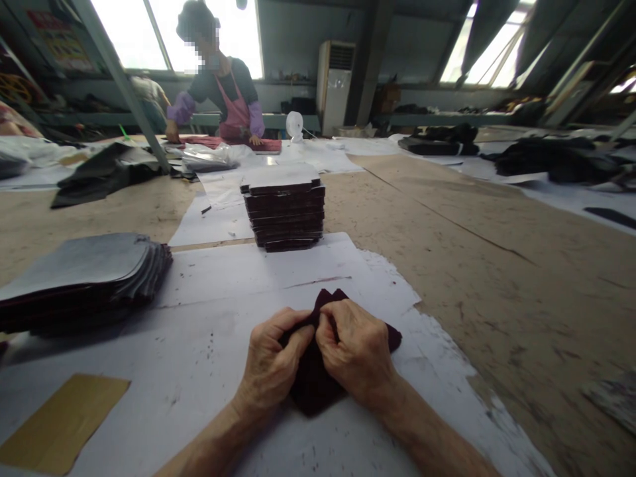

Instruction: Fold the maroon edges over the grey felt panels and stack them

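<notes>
dark maroon cloth (318, 381) between and under both hands, over the white paper (199, 377). left hand (273, 354): thumb and fingers pinched narrow on its upper left edge. right hand (355, 344): fingers curled in, pinching it just beside the left fingertips. two bumps of cloth stick up past the fingers; one corner juts out right of the right hand, a wider part toward the wearer.

paper lies on a brown, scuffed counter (472, 232). ahead, a tall stack (285, 215) of dark pieces; left, a broader pile (84, 265), grey on top; nearer, a tan card (64, 424). across the counter, a co-worker (236, 99) in pink apron and purple sleeves, hands at red cloth (268, 145). bright windows (132, 33) behind.

pile cut off at left edge. cloth's middle hidden by the right hand; folds too dark to read.
</notes>
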Tool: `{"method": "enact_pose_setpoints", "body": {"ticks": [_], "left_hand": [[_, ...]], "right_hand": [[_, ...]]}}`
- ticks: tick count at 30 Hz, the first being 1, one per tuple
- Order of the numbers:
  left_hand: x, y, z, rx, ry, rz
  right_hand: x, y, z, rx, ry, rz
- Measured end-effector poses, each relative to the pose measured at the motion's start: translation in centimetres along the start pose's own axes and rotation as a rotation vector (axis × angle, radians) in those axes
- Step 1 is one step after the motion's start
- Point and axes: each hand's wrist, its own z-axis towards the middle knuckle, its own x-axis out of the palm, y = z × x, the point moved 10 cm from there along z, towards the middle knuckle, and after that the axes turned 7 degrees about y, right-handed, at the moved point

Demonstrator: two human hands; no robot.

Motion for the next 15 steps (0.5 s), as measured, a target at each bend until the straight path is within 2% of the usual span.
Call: {"method": "enact_pose_setpoints", "body": {"ticks": [5, 9, 12, 15], "left_hand": [[0.5, 2.2, -0.3, -0.184, 0.038, -0.199], [0.7, 3.8, -0.7, -0.322, -0.005, -0.429], [0.7, 4.3, -0.7, -0.375, -0.042, -0.539], [0.5, 4.4, -0.5, -0.387, -0.063, -0.569]], "right_hand": [[-0.3, -1.6, 0.1, 0.096, -0.031, 0.051], [-1.4, -4.2, 0.2, 0.305, -0.074, 0.157], [-1.2, -5.7, 0.1, 0.465, -0.023, 0.34], [0.2, -6.9, -0.5, 0.624, 0.074, 0.588]]}}
